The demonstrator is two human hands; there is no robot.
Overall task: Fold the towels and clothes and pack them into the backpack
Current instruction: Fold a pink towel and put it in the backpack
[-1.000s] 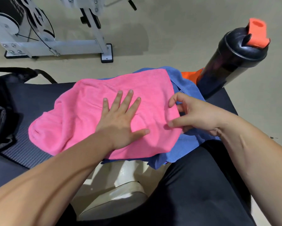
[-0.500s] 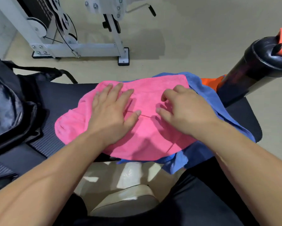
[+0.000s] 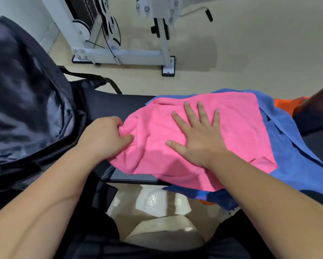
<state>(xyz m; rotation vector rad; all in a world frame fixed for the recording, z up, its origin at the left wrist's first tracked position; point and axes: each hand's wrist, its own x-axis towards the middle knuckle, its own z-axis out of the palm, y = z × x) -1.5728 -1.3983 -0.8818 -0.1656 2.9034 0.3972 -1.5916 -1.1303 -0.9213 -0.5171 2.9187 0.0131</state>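
Left hand [image 3: 102,139] now off to the left edge of the pink towel [image 3: 231,131], fingers curled and pinching a bunched bit of it, not flat on the middle like half a second back. Right hand [image 3: 198,135] spread open, palm down, pressing the towel's middle, shifted over from the right side. Under and right of that hand, blue cloth [image 3: 295,156] poking out, bit of orange cloth [image 3: 287,105] past it. Left of the gripping hand, black backpack [image 3: 26,101], way bigger in view than before. Beyond both hands, white machine frame [image 3: 127,53] on the floor.
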